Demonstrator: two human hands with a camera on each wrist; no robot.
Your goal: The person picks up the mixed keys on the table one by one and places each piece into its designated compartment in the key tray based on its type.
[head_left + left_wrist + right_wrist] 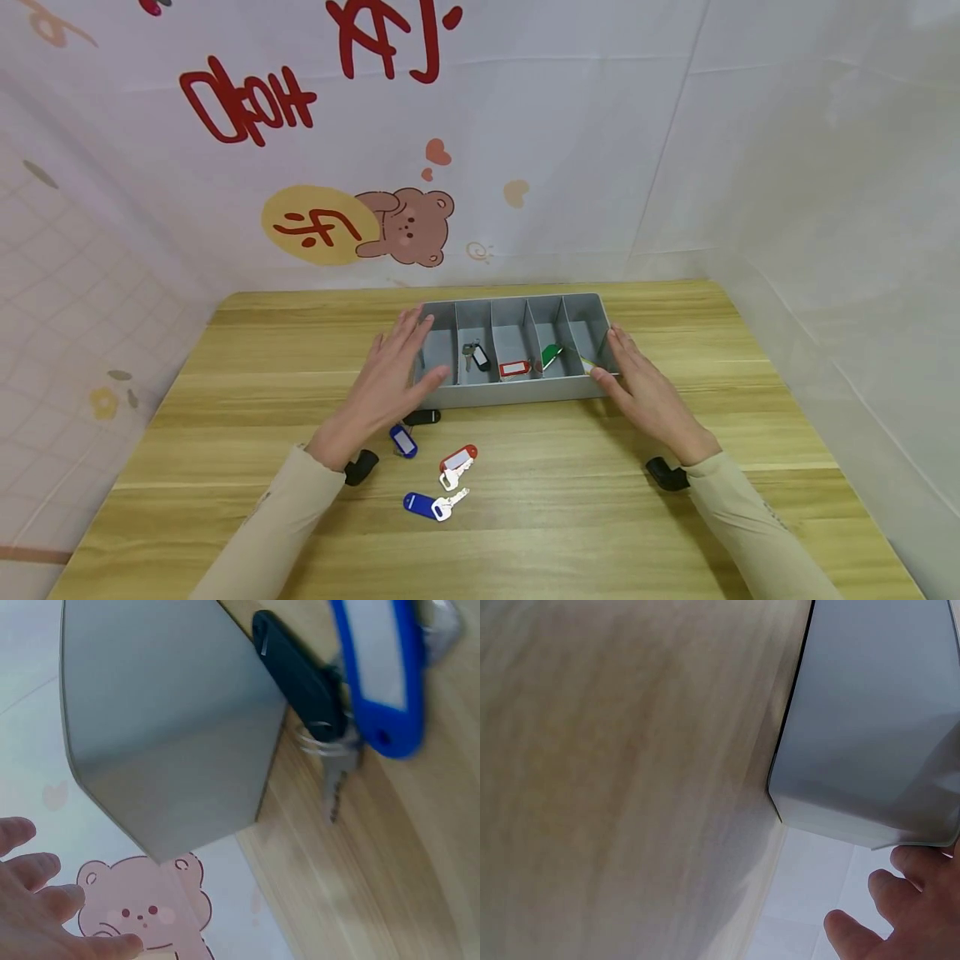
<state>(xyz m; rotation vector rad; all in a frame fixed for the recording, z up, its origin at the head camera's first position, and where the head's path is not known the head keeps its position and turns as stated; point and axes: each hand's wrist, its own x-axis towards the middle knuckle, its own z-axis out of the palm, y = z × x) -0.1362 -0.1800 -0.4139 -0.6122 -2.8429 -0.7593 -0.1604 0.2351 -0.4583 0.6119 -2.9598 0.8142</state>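
A grey divided box (517, 394) stands toward the back of the table. My left hand (386, 371), fingers extended, is at its left end; in the left wrist view a gap shows between the fingers (45, 874) and the box wall (180, 735). At the right end is my right hand (648, 396), fingers extended, with a fingertip by the rim in the right wrist view; contact is unclear. From the second compartment rightward lie a key with a black key tag (480, 357), a red tag (514, 368), a green tag (551, 357) and a partly hidden yellow-edged tag (588, 365).
On the table before the box's left part lie a black key tag (423, 417), a blue key tag (403, 442), a red tag (458, 457) with a key, and another blue tag (418, 504) with a key. A printed cloth wall (570, 167) rises behind.
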